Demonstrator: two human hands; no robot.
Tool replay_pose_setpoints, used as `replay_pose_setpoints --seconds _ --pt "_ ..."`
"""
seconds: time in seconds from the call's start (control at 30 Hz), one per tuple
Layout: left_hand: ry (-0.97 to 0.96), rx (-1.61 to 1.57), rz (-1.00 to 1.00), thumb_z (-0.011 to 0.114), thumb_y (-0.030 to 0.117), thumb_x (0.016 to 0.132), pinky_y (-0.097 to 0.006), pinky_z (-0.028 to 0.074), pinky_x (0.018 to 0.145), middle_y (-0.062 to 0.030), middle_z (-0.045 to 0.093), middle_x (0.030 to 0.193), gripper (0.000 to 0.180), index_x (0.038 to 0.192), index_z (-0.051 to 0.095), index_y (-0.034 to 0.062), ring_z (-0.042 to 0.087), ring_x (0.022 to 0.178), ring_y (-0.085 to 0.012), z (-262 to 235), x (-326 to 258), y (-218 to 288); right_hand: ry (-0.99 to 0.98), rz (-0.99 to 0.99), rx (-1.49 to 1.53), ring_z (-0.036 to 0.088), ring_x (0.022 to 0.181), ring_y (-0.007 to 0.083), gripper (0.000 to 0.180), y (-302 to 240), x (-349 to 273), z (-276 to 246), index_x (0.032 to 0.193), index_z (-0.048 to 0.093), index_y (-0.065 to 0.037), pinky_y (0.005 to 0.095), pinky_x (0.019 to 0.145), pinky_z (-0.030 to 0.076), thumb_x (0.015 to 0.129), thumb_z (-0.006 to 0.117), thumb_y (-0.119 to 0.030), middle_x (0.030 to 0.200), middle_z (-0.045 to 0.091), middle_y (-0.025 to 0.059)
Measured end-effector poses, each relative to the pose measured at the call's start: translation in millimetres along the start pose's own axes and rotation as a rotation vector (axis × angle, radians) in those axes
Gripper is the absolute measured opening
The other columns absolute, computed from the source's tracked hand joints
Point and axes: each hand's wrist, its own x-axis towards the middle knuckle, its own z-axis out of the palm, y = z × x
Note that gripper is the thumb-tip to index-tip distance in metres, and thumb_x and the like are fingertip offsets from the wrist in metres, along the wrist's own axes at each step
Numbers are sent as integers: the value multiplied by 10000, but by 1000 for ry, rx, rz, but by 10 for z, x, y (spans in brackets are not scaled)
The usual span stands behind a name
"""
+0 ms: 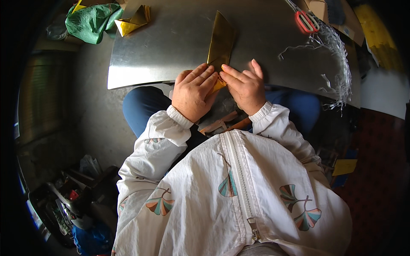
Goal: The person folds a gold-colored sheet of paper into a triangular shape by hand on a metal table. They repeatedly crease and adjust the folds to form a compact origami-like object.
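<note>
A long folded piece of gold paper (221, 42) lies on a shiny metal sheet (171, 47) that rests across my lap. My left hand (193, 91) and my right hand (244, 86) meet at the paper's near end, at the sheet's front edge. The fingers of both hands press and pinch that end, and a small yellow tip shows between them. The rest of the paper points away from me, up the sheet.
A folded gold paper shape (133, 22) and a green plastic bag (92, 21) lie at the far left. Red-handled scissors (306, 21) and shredded silver strips (337, 55) sit at the right edge. Wooden pieces (222, 123) lie in my lap. Clutter covers the floor at the lower left.
</note>
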Motion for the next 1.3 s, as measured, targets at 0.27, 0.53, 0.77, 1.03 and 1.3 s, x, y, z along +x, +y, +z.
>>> replay_pose_setpoints --seconds 0.27,0.53,0.77,1.03,1.3 --pt "-144 -597 9 707 105 738 -397 486 862 -116 705 1071 408 1137 662 31 656 1011 -287 -214 265 -493 -29 68 52 640 776 166 248 -30 12 -43 1007 729 -156 535 1098 282 759 738 -143 1156 688 -25" --pt "-31 -255 -524 774 228 779 -310 558 737 -160 713 917 582 1247 577 -55 716 842 -255 12 732 -169 5 69 69 648 763 178 215 -21 28 -18 974 723 -153 549 1080 286 771 761 -214 1122 697 -16" --pt "12 -680 -577 768 163 797 -263 525 700 -80 704 860 336 1037 636 -31 651 765 -132 62 799 -290 21 73 79 658 767 176 221 -17 28 -13 984 727 -163 547 1062 311 775 763 -227 1084 709 -18" --pt "-58 -1208 -375 613 -20 917 -232 488 793 -1 646 934 113 1011 562 20 578 862 -68 153 642 -481 36 57 88 661 772 180 239 -4 23 -21 1003 731 -171 544 1059 321 770 766 -215 1095 708 -11" --pt "127 -579 -396 750 143 794 -322 509 862 -128 664 1053 451 1183 554 25 647 966 -253 168 778 -447 -1 88 110 672 802 187 204 -1 25 -33 993 736 -155 538 1082 298 798 747 -216 1095 712 14"
